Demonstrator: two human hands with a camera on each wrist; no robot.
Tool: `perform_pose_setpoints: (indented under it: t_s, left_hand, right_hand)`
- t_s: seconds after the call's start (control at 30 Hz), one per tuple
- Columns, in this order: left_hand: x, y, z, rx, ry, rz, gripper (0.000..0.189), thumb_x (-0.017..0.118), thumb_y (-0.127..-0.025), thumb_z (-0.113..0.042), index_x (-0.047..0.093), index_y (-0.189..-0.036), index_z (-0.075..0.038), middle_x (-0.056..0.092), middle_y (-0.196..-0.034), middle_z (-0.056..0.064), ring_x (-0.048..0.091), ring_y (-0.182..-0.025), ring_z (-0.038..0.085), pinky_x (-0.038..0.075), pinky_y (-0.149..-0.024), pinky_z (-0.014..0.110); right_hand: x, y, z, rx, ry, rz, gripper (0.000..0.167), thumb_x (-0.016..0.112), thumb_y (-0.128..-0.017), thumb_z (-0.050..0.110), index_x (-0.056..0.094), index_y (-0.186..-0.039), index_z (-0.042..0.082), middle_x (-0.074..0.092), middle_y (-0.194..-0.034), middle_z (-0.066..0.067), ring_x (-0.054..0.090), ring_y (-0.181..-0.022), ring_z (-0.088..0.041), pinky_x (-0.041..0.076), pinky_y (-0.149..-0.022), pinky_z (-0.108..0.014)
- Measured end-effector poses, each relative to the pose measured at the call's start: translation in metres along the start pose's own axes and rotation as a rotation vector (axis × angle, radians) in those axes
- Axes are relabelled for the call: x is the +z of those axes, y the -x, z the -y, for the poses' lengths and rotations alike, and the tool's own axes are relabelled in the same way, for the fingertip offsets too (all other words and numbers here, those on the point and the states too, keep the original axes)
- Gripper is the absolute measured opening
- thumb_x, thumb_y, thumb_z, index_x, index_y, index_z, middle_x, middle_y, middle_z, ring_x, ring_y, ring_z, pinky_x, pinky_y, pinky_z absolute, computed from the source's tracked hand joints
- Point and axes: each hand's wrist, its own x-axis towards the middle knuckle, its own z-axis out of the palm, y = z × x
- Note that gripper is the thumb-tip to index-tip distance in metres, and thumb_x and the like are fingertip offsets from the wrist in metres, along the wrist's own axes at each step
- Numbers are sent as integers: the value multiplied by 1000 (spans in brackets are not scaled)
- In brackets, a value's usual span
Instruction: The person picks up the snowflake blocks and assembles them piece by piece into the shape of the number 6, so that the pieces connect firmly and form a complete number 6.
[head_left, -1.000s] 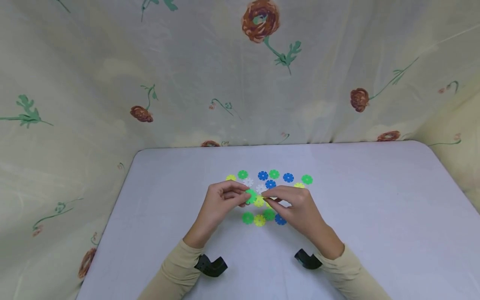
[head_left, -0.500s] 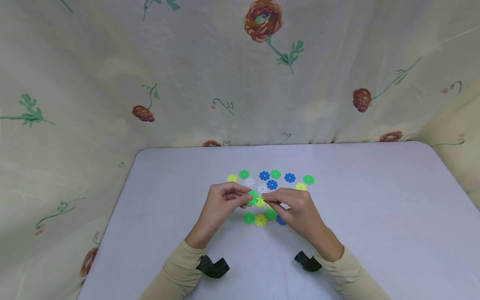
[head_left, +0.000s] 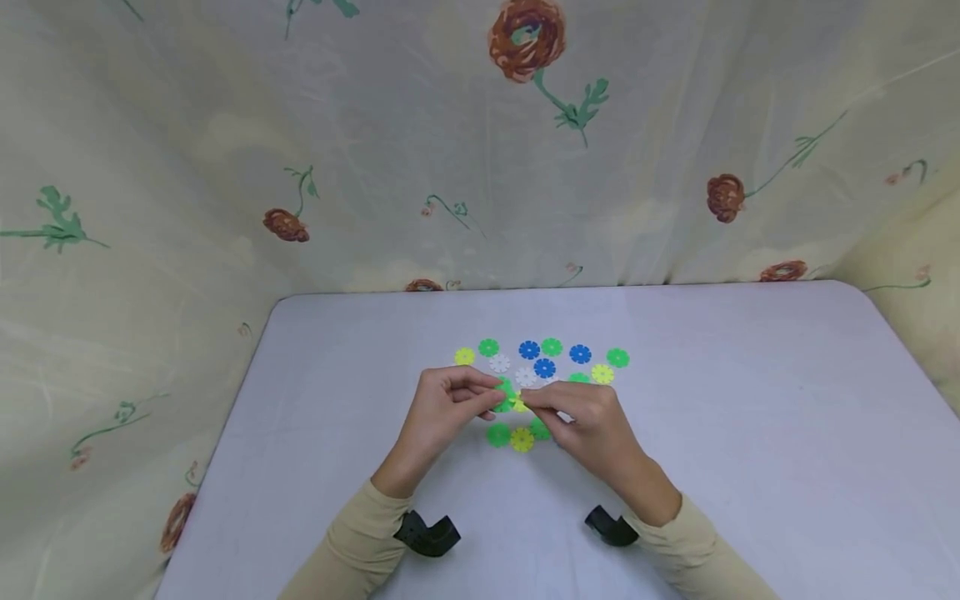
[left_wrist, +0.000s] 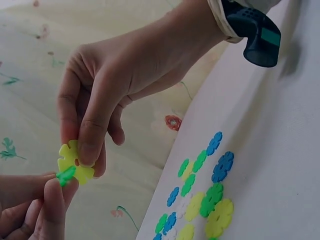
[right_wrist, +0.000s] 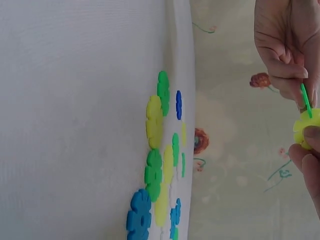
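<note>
Two flower-shaped plastic interlocking discs are held in the air over the table, one in each hand. The left hand (head_left: 448, 408) pinches a green disc (left_wrist: 65, 175) between thumb and fingertips. Opposite it, the right hand (head_left: 600, 417) pinches a yellow disc (left_wrist: 68, 154) between thumb and index finger. In both wrist views the discs meet crosswise at their notched rims, the green one nearly edge-on in the right wrist view. Fingers cover part of each disc.
Loose discs lie on the white table (head_left: 750, 417) behind and below the hands: blue (head_left: 580, 354), green (head_left: 617, 357), yellow (head_left: 522, 440) and white (head_left: 499, 363). A flower-patterned curtain (head_left: 375, 150) hangs beyond the table's far edge.
The right hand has shifted slightly left and down, bringing the yellow disc against the green one. It now covers most of a blue disc on the table. The left hand stays nearly still.
</note>
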Motion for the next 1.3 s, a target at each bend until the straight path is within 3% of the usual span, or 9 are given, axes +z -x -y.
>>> perform_pose_setpoints:
  t_s: [0.17,0.2,0.47,0.57,0.73,0.83,0.93,1.07,1.3]
  left_hand:
    - [1,0,3,-7,50,9,20,75,-94,-6,73,-110,5,74,-97,19,75,-79,27,63,-77,29]
    - [2,0,3,-7,58,8,20,75,-94,-7,73,-111,4,74,-98,18,74,-80,22,63,-78,28]
    - [5,1,6,-39,116,12,22,75,-94,-6,67,-111,4,72,-98,15,77,-88,29,64,-83,32]
    - [4,0,5,-38,119,-1,20,75,-93,-5,68,-110,4,73,-96,15,77,-89,33,64,-82,32]
    - [-1,-2,5,-32,119,-64,17,76,-93,-6,69,-106,1,74,-92,14,78,-86,27,64,-81,32]
    - [-4,-2,4,-34,129,-88,16,77,-93,-7,70,-105,0,75,-91,14,78,-83,21,64,-82,36]
    - [-7,-3,3,-30,145,-98,16,76,-93,-8,70,-106,0,76,-92,15,78,-86,26,64,-83,37]
    - [-8,-3,3,-18,164,-106,16,75,-94,-9,70,-107,0,77,-94,16,78,-93,36,64,-83,35]
    - [-9,-5,4,-25,180,-111,17,75,-94,-8,70,-107,2,78,-96,18,79,-87,22,64,-83,35]
  right_hand:
    - [-5,-4,0,29,-4,7,17,84,-82,1,81,-99,5,82,-92,-5,79,-79,-17,62,-71,-23]
    - [-6,-4,-1,31,2,4,18,84,-83,1,81,-99,6,82,-92,-4,79,-79,-16,62,-70,-23]
    - [-8,-6,-3,55,56,-24,25,87,-76,-4,81,-98,7,81,-92,-5,77,-76,-14,62,-65,-24]
    - [-9,-6,-3,95,38,14,27,86,-78,-2,79,-103,5,81,-96,-5,77,-79,-14,61,-66,-22]
    - [-19,-6,-7,351,6,259,30,84,-85,6,75,-114,6,79,-108,-7,77,-85,-14,62,-69,-24]
    - [-27,-4,-13,545,19,468,28,86,-84,12,76,-109,8,78,-105,-5,72,-79,-10,60,-70,-26]
    - [-30,-1,-19,657,9,631,28,89,-81,14,76,-105,7,76,-99,-3,65,-73,-7,56,-70,-27]
    - [-27,2,-24,690,-14,740,27,89,-79,13,75,-101,8,73,-96,-1,60,-73,-8,54,-70,-27]
    - [-23,5,-25,718,-50,766,19,84,-80,2,74,-95,7,71,-92,-3,61,-69,-9,54,-63,-24]
